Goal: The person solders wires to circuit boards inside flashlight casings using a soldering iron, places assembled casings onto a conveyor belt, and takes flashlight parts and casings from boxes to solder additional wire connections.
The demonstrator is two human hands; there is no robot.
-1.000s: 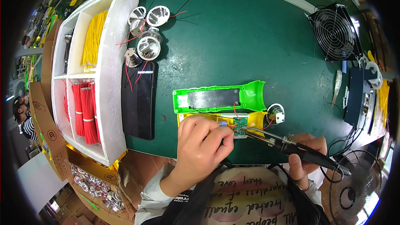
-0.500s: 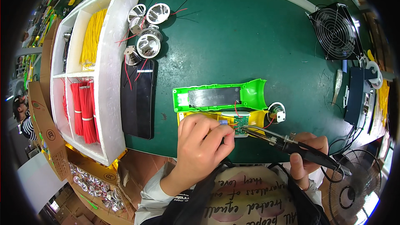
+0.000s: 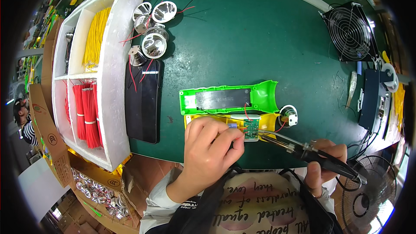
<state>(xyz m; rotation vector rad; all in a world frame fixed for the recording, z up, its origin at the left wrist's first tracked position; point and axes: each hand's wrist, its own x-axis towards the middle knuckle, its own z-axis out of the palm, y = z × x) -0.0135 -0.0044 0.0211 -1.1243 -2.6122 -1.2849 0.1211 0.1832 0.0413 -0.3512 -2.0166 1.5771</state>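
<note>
My right hand (image 3: 326, 159) is closed around the black handle of a soldering iron (image 3: 323, 161), with a thin metal tube running along its shaft. The iron's tip is at the right side of a small green circuit board (image 3: 251, 126), touching or just above it. At the board's left edge my left hand (image 3: 210, 149) is closed in a pinch; what is between the fingertips is hidden. The board sits in a yellow housing half (image 3: 269, 121), partly covered by that hand. Behind it lies a green housing half (image 3: 265, 96) holding a black battery block (image 3: 223, 99). Thin red wires run to the board.
A reflector lamp head (image 3: 289, 116) sits at the housing's right end. On the left are several more reflectors (image 3: 154, 45), a black flat panel (image 3: 143, 104) and a foam box (image 3: 113, 78) of red and yellow wires. A square fan (image 3: 349, 32) stands far right.
My right hand and the iron's handle have shifted slightly right, and the iron's tip has slid a little right on the board. The left hand has stayed nearly still.
</note>
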